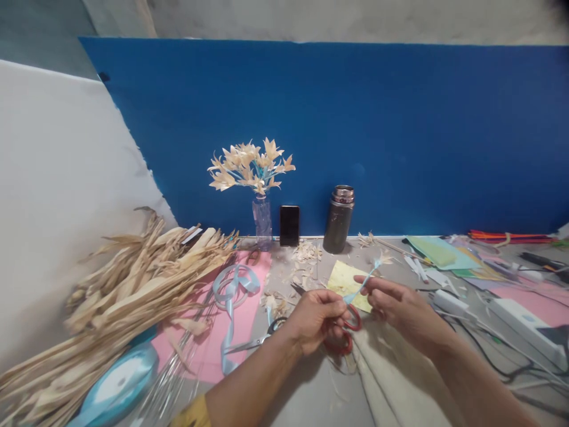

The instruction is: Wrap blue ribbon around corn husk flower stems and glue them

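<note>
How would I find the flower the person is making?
Start at the blue board behind the table, then drop to the two hands near the front. The small flower tops a blue-wrapped stem pinched by the left hand and right hand. The other flowers stand in a bottle.

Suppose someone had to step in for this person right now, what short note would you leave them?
Left hand: closed around the red-handled scissors and the lower end of a flower stem wrapped in light blue ribbon.
Right hand: fingertips pinch the same stem higher up; its small husk bloom points toward the wall.
Nearby: dried husks piled on the left, loose blue ribbon on the pink sheet, a ribbon roll near the table edge.
Done: a bunch of finished husk flowers stands in a vase at the blue wall.
Left: the flower in hand is not in the vase yet; plenty of husk is unused.
</note>
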`<state>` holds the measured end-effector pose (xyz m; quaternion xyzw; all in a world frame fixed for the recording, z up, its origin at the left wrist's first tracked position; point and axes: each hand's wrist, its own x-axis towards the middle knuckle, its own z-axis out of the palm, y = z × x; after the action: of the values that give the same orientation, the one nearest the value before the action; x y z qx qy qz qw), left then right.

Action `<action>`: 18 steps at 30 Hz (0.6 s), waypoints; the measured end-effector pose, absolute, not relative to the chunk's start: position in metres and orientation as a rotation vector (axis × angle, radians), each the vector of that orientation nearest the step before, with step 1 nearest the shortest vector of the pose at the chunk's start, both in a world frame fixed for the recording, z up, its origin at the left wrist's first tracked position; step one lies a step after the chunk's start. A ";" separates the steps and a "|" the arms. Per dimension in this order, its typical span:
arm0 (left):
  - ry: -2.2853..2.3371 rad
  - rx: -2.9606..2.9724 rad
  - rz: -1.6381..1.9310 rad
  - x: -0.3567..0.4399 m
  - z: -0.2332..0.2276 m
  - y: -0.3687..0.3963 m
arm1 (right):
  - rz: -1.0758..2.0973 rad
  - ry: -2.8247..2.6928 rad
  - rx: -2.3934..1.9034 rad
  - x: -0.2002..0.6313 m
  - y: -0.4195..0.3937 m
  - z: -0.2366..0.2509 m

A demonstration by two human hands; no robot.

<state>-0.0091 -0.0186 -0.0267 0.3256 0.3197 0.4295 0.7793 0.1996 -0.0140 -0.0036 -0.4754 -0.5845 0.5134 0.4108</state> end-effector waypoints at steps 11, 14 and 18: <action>0.801 0.919 1.018 -0.003 -0.023 -0.025 | 1.042 -1.194 -1.232 0.171 -0.010 -0.018; 0.843 0.995 1.046 0.000 -0.021 -0.029 | 0.871 -1.172 -1.287 0.164 -0.015 -0.012; 0.921 1.066 1.043 0.004 -0.022 -0.032 | 0.731 -1.112 -1.352 0.152 -0.018 -0.005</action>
<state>0.0043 -0.0324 -0.0215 0.4675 0.4039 0.4573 0.6397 0.1524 -0.0182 -0.0054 -0.5789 -0.4762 0.3132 0.5830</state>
